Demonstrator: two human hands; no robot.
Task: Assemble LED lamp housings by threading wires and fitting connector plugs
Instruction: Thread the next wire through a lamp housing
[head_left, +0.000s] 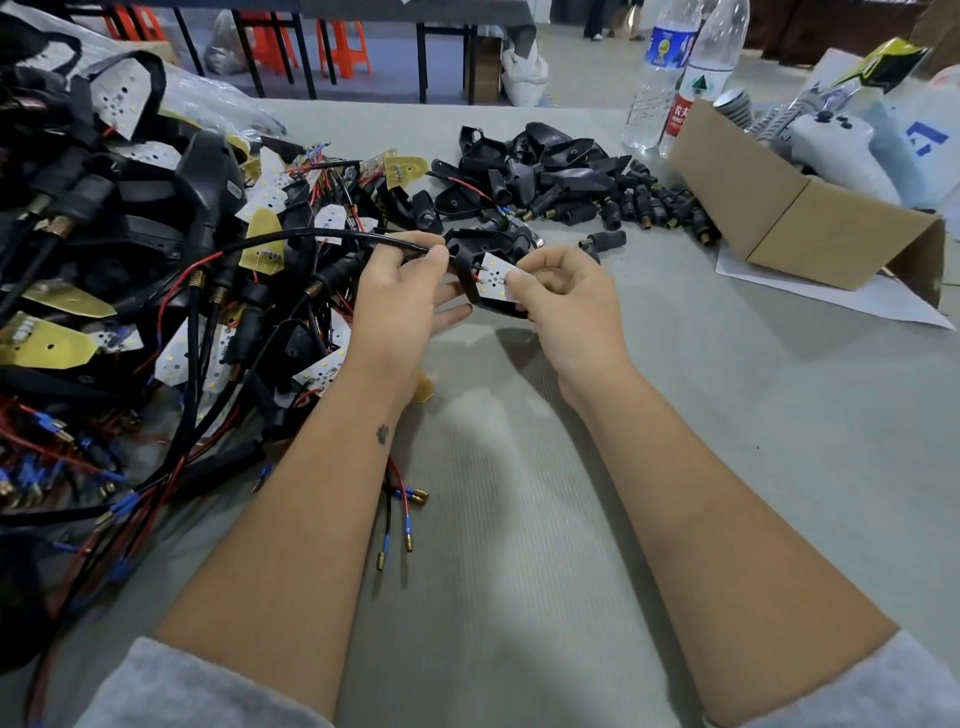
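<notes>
Above the bench, the left hand pinches a black cable while the right hand pinches a white LED board seated in a black housing.

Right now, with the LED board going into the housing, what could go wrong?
The left hand pinches the black cable while the right hand presses the LED board into the housing. A hard tug might strain the red wire at the board. The cable trails toward the tangled pile and may snag.
</notes>
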